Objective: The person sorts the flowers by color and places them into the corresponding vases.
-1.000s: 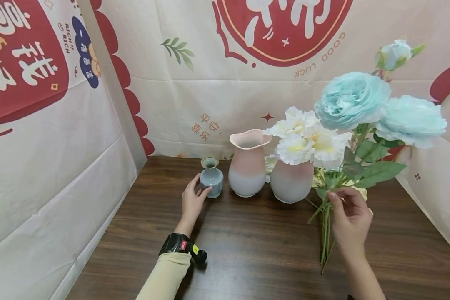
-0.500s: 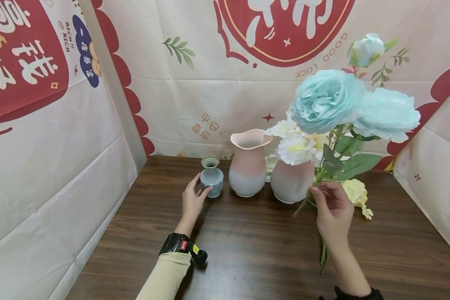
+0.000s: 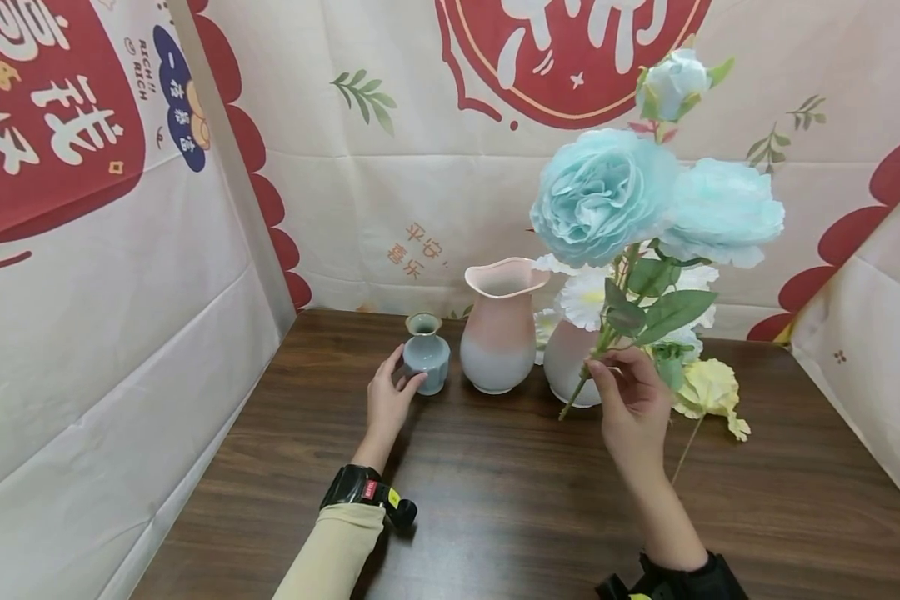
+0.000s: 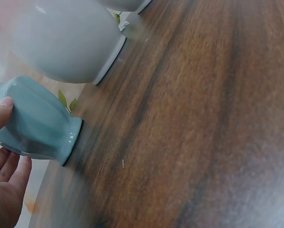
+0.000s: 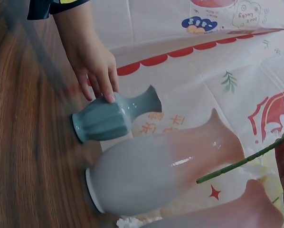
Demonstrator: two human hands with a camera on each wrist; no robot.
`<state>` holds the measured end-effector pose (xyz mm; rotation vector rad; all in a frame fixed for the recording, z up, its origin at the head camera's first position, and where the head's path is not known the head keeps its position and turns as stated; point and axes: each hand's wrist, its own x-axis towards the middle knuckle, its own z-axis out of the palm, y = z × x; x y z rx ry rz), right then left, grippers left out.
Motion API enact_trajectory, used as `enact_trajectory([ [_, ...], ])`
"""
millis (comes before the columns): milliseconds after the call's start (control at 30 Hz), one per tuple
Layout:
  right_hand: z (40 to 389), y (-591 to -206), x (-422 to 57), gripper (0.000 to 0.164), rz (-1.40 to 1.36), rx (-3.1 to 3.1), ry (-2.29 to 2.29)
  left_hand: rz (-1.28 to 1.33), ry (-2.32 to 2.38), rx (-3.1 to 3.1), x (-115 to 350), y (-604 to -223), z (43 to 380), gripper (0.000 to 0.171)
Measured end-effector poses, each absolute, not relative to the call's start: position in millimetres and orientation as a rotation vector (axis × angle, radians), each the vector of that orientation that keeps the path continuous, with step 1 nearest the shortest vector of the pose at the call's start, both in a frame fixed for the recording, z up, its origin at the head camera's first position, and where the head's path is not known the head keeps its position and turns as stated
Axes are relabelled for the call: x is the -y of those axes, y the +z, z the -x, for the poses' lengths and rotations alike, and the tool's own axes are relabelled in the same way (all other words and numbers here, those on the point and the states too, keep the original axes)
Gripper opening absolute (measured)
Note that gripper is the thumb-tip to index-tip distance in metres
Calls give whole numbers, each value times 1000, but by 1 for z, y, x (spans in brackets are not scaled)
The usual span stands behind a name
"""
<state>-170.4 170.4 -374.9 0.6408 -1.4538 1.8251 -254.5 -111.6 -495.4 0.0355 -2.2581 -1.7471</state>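
Observation:
A small blue-green vase point(image 3: 427, 357) with a narrow neck stands upright on the table. My left hand point(image 3: 392, 398) holds its side, the thumb point(image 4: 1, 113) on the near face and the fingers curled round behind. Higher up and to the right, my right hand point(image 3: 633, 408) pinches the green stem of an artificial blue flower spray point(image 3: 607, 200). Two full blooms, a bud and leaves sit above the grip. The cut stem end point(image 5: 208, 177) points down toward the left, off the table and in front of the pink-and-white vases.
A pink-and-white vase point(image 3: 497, 342) with a wavy rim stands right of the small one. A second pink-and-white vase point(image 3: 567, 358) is partly hidden by the spray. White flowers point(image 3: 585, 297) show behind the spray, and a yellow flower point(image 3: 708, 387) lies at the right.
My right hand has moved left with the blue flower spray, away from the other stems and toward the vases. My left hand stays at the small vase.

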Motion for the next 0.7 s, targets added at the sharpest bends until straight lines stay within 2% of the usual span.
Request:
enact_trajectory([
  [300, 181, -375, -156, 33, -661, 1498, 1772, -36, -1743, 2269, 111, -494, 255, 66],
  [700, 190, -365, -140, 37, -649, 1603, 1700, -30, -1739, 2280, 113, -498, 259, 68],
])
